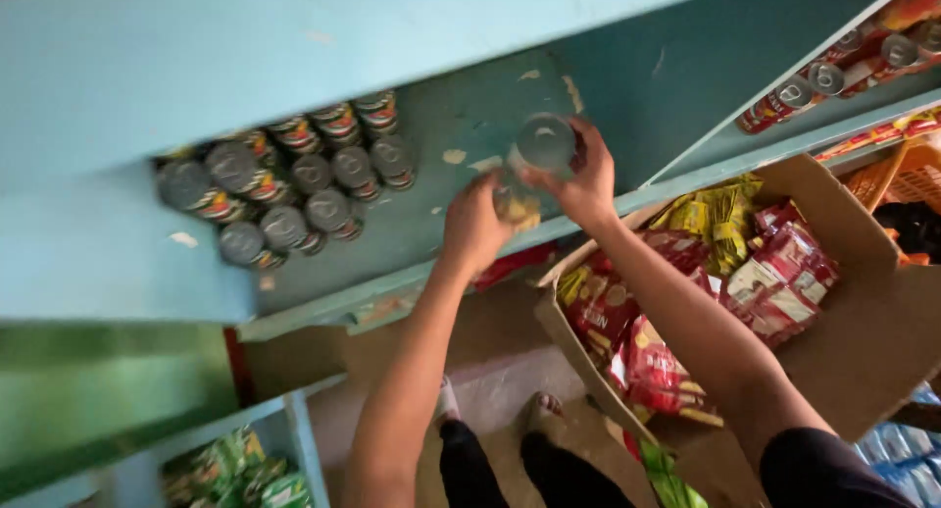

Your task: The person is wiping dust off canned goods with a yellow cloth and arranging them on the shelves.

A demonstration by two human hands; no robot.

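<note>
Can [542,145] sat between both hands above the blue shelf [461,214]: right hand [586,179] closed around its top, left hand [474,226] cupping its lower end. Stacked cans [294,179] stood well left of them.

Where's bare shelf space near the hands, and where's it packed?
Bare painted shelf runs from the can cluster to the hands, and on past the right hand to the shelf's right end. Both hands hold a can, the left hand lower down. The shelf's left side is crowded, as is the cardboard box of snack packets.
</note>
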